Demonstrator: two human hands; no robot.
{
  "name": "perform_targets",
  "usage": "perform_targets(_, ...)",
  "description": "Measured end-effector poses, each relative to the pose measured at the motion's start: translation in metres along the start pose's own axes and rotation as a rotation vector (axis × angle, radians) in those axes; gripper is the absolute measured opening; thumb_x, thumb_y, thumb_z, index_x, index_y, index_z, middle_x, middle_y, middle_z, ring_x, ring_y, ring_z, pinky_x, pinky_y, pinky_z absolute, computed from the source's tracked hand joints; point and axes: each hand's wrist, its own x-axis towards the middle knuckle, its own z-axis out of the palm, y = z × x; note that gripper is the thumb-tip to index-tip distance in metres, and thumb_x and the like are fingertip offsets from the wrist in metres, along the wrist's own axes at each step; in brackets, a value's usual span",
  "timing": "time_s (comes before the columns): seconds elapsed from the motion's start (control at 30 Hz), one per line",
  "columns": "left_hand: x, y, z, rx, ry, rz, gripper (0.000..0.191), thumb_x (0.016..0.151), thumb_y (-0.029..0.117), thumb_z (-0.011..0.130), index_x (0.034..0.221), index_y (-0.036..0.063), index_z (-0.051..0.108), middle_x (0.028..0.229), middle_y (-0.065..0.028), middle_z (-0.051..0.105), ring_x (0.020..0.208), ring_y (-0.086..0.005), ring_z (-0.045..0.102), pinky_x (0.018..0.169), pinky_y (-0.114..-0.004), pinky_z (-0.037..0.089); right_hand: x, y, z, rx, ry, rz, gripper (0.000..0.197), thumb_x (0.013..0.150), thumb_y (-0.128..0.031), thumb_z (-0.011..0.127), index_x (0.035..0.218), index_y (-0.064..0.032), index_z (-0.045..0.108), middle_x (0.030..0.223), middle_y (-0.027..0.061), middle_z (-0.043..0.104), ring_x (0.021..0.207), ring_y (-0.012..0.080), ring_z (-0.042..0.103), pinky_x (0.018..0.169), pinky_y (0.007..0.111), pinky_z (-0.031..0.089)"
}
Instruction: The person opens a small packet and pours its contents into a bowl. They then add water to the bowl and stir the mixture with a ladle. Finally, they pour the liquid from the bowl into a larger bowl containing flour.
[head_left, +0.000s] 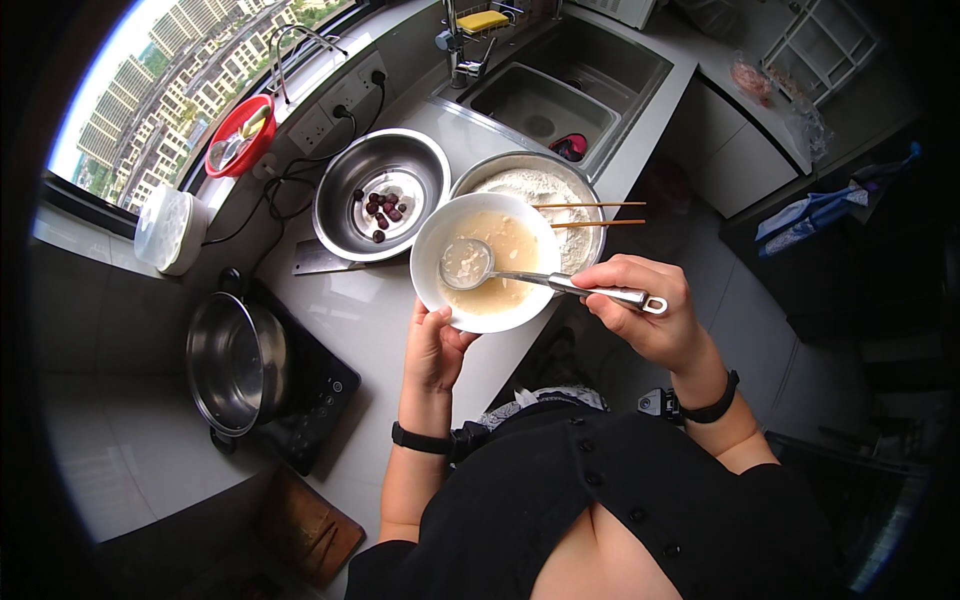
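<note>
My left hand (437, 349) holds a white bowl (429, 285) by its near rim, thumb on the edge. Cloudy, pale yellow liquid with light flakes fills part of it. A metal ladle (529, 277) is in my right hand (641, 304), its round head in the liquid towards the bowl's left side. Behind the bowl and partly hidden by it is a metal basin (598, 247) of white flour (525, 184). Two wooden chopsticks (611, 204) reach over that basin's right rim. To the left, a steel basin (330, 195) contains several dark red round fruits (390, 201).
A steel pot (236, 360) sits on a black induction cooker (322, 397) at left. A flat metal blade (319, 257) lies by the steel basin. Along the window are a red basket (262, 142), a plastic container (172, 229) and black cables (277, 184). The sink (540, 112) lies beyond.
</note>
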Motion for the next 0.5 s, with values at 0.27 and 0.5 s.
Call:
perform_targets(0.27, -0.001, 0.002, -0.005, 0.000, 0.004, 0.016, 0.062, 0.086, 0.013, 0.057, 0.141, -0.0002, 0.030, 0.135, -0.0219, 0.048, 0.117, -0.0350, 0.059, 0.092, -0.049, 0.056, -0.011, -0.015, -0.024, -0.102, -0.023, -0.039, 0.015, 0.078, -0.001, 0.067, 0.093, 0.0039, 0.068, 0.073, 0.0116, 0.065, 0.061, 0.0176, 0.061, 0.055, 0.027, 0.046)
perform_targets(0.5, -0.001, 0.004, -0.002, 0.028, -0.007, 0.010, 0.062, 0.087, 0.013, 0.056, 0.141, 0.0007, 0.029, 0.135, -0.0226, 0.048, 0.117, -0.0361, 0.059, 0.092, -0.048, 0.056, -0.002, 0.006, -0.012, -0.053, 0.097, -0.011, 0.013, 0.083, 0.000, 0.065, 0.095, 0.0047, 0.068, 0.076, 0.0103, 0.065, 0.063, 0.0120, 0.059, 0.057, 0.024, 0.045)
